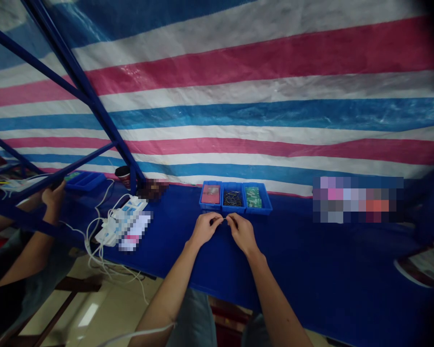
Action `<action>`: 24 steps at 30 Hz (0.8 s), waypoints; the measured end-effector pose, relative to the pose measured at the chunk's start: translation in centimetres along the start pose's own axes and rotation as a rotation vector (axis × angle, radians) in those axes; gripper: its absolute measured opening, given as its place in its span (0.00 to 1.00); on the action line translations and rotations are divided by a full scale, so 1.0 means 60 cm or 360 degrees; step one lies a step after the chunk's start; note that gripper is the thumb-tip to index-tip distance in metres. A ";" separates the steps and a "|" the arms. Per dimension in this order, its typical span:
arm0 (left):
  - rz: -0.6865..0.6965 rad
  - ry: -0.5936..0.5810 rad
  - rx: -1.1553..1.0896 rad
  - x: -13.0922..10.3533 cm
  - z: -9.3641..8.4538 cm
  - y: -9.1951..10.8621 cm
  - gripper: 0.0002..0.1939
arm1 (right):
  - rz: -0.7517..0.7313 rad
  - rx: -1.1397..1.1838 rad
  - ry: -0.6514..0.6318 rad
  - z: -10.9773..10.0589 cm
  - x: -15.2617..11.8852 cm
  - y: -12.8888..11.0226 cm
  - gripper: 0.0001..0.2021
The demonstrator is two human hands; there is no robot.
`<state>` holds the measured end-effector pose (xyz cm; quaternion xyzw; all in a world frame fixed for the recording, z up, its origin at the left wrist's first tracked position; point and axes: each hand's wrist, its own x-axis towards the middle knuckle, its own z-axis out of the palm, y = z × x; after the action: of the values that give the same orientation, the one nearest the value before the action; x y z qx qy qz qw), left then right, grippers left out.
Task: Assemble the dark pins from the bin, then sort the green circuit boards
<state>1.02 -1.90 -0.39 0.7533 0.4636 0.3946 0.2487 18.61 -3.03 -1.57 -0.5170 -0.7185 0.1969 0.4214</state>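
My left hand (pixel 205 229) and my right hand (pixel 243 233) meet fingertip to fingertip above the blue table, each closed in a pinch. Between them shows a small, thin, pale piece (pixel 224 219), too small to name. Just beyond my hands stand three blue bins side by side. The left bin (pixel 201 205) contains a flat pinkish-red item (pixel 210 194). Dark, thin metal pieces (pixel 233 197), perhaps screws, lie in the middle bin (pixel 233 209). Small green pieces (pixel 253 196) fill part of the right bin (pixel 266 210).
White power strips (pixel 125 219) with tangled cables lie at left, some cables hanging over the table edge. A blue metal frame (pixel 104 115) rises there. Beyond it are another person's hand (pixel 54 195) and a blue tray (pixel 88 181). A round container (pixel 425 265) stands at right.
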 end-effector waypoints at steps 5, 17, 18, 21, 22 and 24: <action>-0.0014 0.0007 0.0005 0.000 -0.001 0.002 0.11 | -0.0059 0.0129 0.0026 0.002 0.002 0.005 0.09; -0.0012 0.0010 -0.0006 -0.001 0.000 0.000 0.10 | -0.0061 0.0038 0.0003 -0.002 0.003 -0.004 0.13; -0.0008 0.0005 -0.0006 0.000 0.000 0.000 0.10 | -0.0065 0.0032 0.0000 -0.003 0.003 -0.004 0.13; -0.0008 -0.0008 0.0000 0.000 -0.001 0.002 0.11 | -0.0062 0.0008 -0.0004 -0.002 0.002 -0.003 0.13; -0.0012 -0.0010 -0.0001 0.000 -0.001 0.001 0.11 | -0.0056 -0.0005 -0.0014 -0.002 0.002 -0.002 0.13; -0.0014 -0.0010 -0.0009 0.000 0.000 0.000 0.12 | -0.0045 -0.0033 -0.0046 0.000 0.001 -0.002 0.13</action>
<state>1.02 -1.91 -0.40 0.7518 0.4650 0.3925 0.2540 18.56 -3.00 -1.47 -0.5084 -0.7337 0.1908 0.4084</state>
